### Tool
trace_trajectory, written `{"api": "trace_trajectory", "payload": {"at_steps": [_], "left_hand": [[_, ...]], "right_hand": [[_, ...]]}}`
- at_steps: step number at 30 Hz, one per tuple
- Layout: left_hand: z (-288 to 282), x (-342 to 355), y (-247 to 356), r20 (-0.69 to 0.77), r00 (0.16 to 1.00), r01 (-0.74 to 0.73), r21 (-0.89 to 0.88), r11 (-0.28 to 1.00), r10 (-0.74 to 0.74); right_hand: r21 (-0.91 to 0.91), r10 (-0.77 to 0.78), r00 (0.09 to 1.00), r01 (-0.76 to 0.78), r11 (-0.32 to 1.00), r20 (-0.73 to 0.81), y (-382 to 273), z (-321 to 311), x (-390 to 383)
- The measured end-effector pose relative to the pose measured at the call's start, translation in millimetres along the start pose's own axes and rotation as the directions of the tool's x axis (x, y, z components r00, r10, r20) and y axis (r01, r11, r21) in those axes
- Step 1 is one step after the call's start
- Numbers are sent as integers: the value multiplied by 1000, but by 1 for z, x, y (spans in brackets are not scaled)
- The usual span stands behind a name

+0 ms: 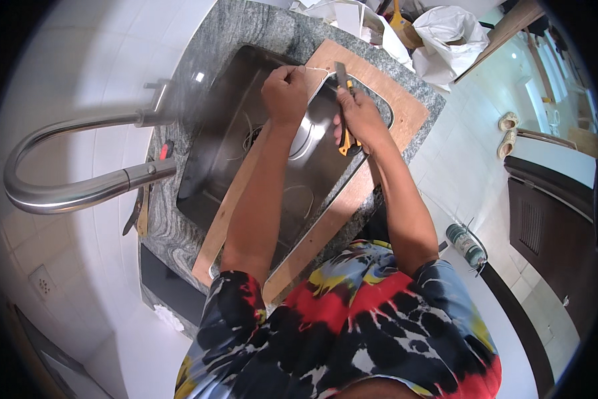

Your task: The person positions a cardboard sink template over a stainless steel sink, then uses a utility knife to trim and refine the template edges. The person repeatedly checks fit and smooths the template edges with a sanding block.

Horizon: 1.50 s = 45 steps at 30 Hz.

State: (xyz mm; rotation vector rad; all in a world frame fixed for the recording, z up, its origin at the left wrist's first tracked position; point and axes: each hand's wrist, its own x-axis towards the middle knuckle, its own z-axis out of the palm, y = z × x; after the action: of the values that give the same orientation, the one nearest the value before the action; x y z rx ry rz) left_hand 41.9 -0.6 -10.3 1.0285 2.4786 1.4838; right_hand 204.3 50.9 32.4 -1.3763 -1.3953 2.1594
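My left hand [287, 93] is pinched closed over the far part of the sink, holding the end of a thin white strip [320, 69]. That strip runs right toward the inner edge of a plywood frame [408, 106]. My right hand [362, 118] grips a yellow-and-black utility knife [344, 143] by its handle. Its blade points away from me, close to the frame's rounded inner corner. Under my forearms lies the steel sink basin [245, 83]. Loose pale strips [297, 189] lie in the basin.
A tall steel faucet [79, 193] arches in from the left. Behind it, hand tools [141, 209] lie on the grey stone counter [259, 26]. White bags [448, 40] stand beyond the far right corner. A green bottle [465, 245] sits on the right.
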Motion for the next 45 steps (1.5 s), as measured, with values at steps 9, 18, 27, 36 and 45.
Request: {"api": "trace_trajectory", "payload": {"at_steps": [9, 18, 27, 36, 45], "left_hand": [[-22, -11, 6, 114, 983, -169, 266, 949, 143], [-23, -15, 2, 20, 999, 28, 68, 997, -29], [-26, -18, 3, -23, 1000, 8, 50, 999, -6], [-23, -20, 0, -25, 1000, 3, 16, 1000, -3], [-16, -18, 3, -92, 996, -5, 38, 999, 9]], "right_hand": [[-63, 11, 995, -5, 998, 99, 5, 0, 1], [-279, 12, 1000, -17, 960, -21, 0, 4, -2], [-346, -34, 999, 25, 938, -18, -3, 9, 7], [-292, -21, 999, 27, 956, 26, 3, 10, 22], [-391, -57, 998, 37, 920, -40, 1, 7, 15]]}}
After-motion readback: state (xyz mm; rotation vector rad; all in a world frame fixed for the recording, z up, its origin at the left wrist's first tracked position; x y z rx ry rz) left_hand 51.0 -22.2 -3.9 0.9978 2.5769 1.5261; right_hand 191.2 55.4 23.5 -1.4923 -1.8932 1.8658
